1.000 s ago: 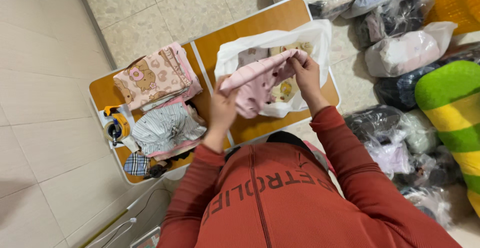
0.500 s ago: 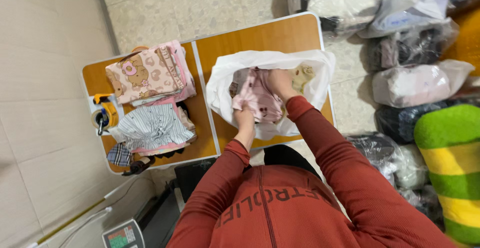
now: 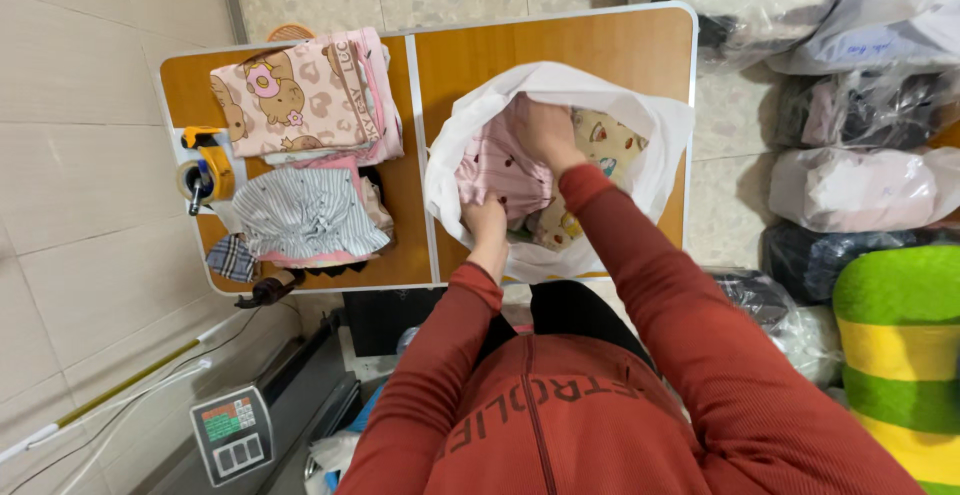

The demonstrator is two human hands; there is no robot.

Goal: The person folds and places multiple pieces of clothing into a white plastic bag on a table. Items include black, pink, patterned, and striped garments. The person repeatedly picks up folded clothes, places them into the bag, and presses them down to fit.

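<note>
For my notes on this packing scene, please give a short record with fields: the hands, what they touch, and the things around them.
left hand: inside the bag, on the near edge of the pink garment
right hand: inside the bag, pressing on the far part of the pink garment
pink garment: striped, small dark spots, lies in the bag
white plastic bag: open, on the table's right half
cream printed cloth: in the bag, beside the pink garment
folding table: wooden top
folded clothes pile: left half, far side
striped garment: left half, near side
tape dispenser: left edge
scale: on the floor
</note>
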